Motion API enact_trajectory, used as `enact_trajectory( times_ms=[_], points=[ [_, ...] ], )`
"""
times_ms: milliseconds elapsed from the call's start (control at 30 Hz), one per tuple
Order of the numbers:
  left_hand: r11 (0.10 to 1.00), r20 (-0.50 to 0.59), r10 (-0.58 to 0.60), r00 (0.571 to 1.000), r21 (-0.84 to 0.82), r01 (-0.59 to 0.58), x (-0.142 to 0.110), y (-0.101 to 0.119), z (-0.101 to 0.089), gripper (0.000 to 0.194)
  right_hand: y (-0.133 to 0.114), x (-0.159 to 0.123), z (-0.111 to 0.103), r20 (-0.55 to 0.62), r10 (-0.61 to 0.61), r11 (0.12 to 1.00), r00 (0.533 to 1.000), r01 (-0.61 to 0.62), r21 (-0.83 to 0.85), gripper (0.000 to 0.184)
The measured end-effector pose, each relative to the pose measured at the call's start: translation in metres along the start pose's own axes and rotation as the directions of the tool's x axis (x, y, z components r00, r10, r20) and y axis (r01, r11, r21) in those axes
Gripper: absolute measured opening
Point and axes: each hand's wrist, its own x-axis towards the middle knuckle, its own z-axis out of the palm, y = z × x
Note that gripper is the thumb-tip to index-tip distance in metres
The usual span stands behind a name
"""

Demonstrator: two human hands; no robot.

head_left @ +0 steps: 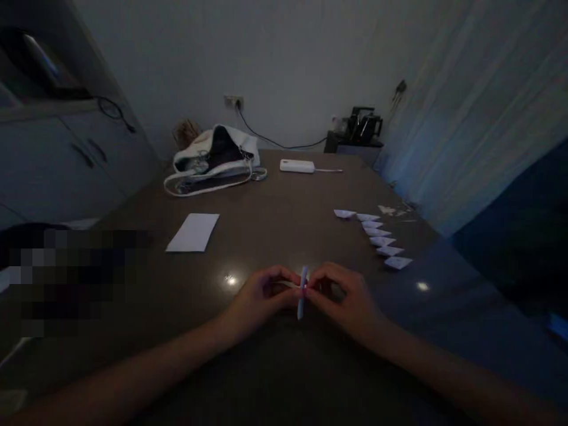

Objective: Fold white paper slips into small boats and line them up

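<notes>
My left hand (261, 296) and my right hand (344, 299) meet over the brown table (275, 236), near its front middle. Both pinch a small folded piece of white paper (302, 291), held on edge between the fingertips. The fingers of both hands are curled closed on it. A row of several small folded white paper pieces (379, 236) lies to the right, a little beyond my right hand.
A flat white sheet of paper (193, 232) lies left of centre. At the far side rest a white bag (215, 158) and a white power bank (297, 166) with a cable. A curtain (465, 106) hangs on the right; a cabinet (57, 154) stands on the left.
</notes>
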Motion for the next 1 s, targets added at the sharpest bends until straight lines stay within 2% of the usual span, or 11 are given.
enact_trajectory(
  times_ms=[200, 300, 733, 1000],
  points=[
    [0.999, -0.016, -0.009, 1.000, 0.041, 0.010, -0.0014, 0.0004, -0.0016, 0.026, -0.0006, -0.0019, 0.0002, 0.106, 0.070, 0.992, 0.992, -0.080, 0.097, 0.010],
    [0.999, -0.022, -0.007, 1.000, 0.047, 0.008, -0.0015, 0.0014, -0.0013, 0.026, 0.0012, -0.0030, 0.0000, 0.148, 0.092, 0.990, 0.985, -0.107, 0.091, 0.017],
    [0.999, -0.014, -0.008, 1.000, 0.045, 0.009, -0.0009, -0.0019, -0.0012, 0.021, 0.0017, -0.0047, 0.0047, 0.146, 0.136, 0.985, 0.980, -0.149, 0.084, 0.015],
    [0.989, -0.021, 0.031, 0.999, 0.144, -0.027, -0.0036, 0.0016, -0.0005, 0.015, 0.0014, -0.0025, 0.0040, 0.155, 0.159, 0.979, 0.975, -0.176, 0.102, 0.015]
  ],
)
